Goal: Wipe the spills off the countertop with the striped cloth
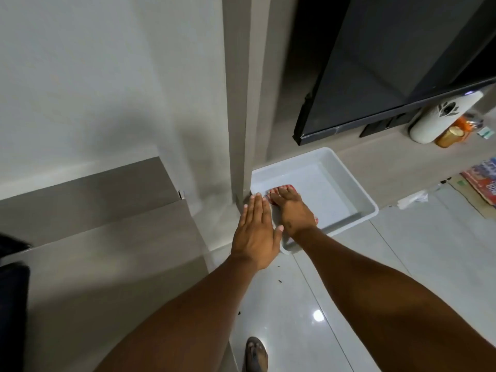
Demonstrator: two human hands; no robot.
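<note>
The striped cloth (287,187), red and white, lies inside a white plastic tub (349,181) that stands on a low ledge by a grey pillar. My right hand (292,210) lies flat on top of the cloth, fingers spread over it, hiding most of it. My left hand (256,234) is flat and held open just left of the tub, fingers together, holding nothing, over the corner of the grey countertop (107,251). No spills are visible on the countertop from here.
A grey pillar (239,103) rises behind the tub. A black TV (389,76) hangs at the right, with a white vase (440,119), an orange jar (451,135) and printed packaging (483,181) on the ledge. Glossy floor tiles (322,304) and my foot (256,353) are below.
</note>
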